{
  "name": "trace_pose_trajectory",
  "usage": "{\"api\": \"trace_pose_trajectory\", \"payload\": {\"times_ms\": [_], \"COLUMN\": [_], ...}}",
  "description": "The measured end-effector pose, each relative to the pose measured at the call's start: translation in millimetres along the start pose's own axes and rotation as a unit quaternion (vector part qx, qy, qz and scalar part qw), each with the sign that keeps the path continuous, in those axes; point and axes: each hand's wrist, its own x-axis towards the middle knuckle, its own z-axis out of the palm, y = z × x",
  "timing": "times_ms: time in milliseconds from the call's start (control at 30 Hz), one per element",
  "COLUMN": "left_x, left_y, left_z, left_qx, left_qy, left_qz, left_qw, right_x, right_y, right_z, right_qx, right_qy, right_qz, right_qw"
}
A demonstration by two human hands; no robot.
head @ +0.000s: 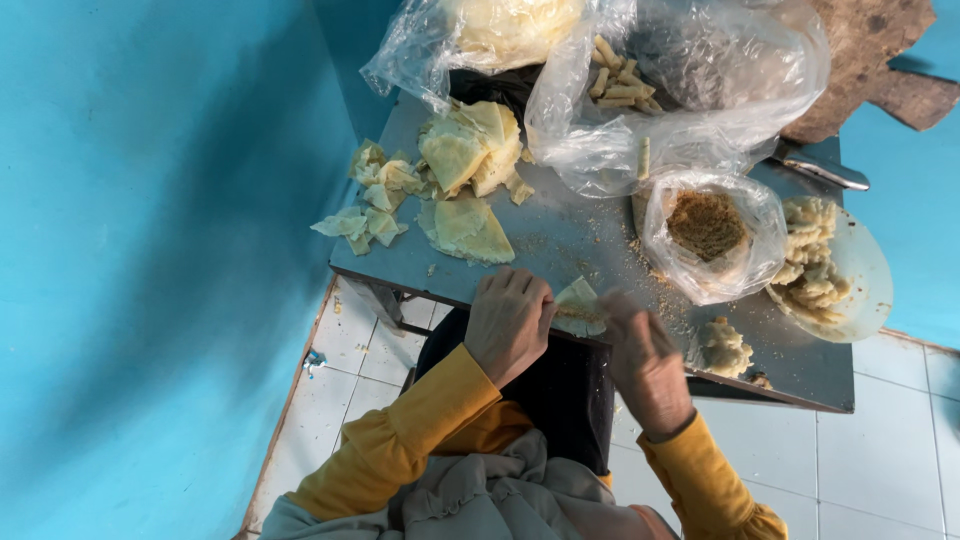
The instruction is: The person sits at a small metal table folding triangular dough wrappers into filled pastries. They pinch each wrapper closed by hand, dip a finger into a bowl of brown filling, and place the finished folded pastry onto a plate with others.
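At the six o'clock edge of the grey metal table [560,240], the left hand [508,322] pinches a thin, pale-yellow triangular pastry sheet [580,306], likely light, soft and tearable, best held by its edges, while the blurred right hand [645,360], curled loosely, touches it.
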Motion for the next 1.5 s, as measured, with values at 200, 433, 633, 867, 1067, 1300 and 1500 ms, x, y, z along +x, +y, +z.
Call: {"api": "trace_pose_trajectory", "payload": {"times_ms": [200,433,633,867,1067,1300,1500], "left_x": [-0.1,-9.2,-15.5,-13.2,-7.4,-3.5,3.3], "left_y": [9.1,16.8,15.3,5.3,-6.1,-4.5,-3.1], "left_z": [-2.8,-7.6,-8.6,0.5,10.8,13.8,23.4], "left_qx": [-0.053,-0.138,-0.135,-0.114,-0.071,-0.041,-0.025], "left_qy": [-0.002,-0.006,-0.024,-0.050,-0.040,-0.034,-0.024], "left_qz": [-0.005,-0.012,0.050,0.079,0.122,0.122,0.089], "left_qw": [0.999,0.990,0.989,0.989,0.989,0.991,0.995], "right_x": [10.0,20.9,22.9,20.7,16.9,8.4,22.4], "right_y": [3.3,-1.6,-3.3,-4.5,5.2,8.8,10.7], "right_z": [1.2,-8.4,-19.4,-15.4,-9.8,-8.3,3.8], "right_qx": [0.055,0.059,0.139,0.187,0.199,0.179,0.123], "right_qy": [-0.047,-0.056,-0.086,-0.116,-0.117,-0.146,-0.087], "right_qz": [0.112,0.054,0.104,0.130,0.123,0.105,0.097], "right_qw": [0.991,0.995,0.981,0.967,0.965,0.967,0.984]}}
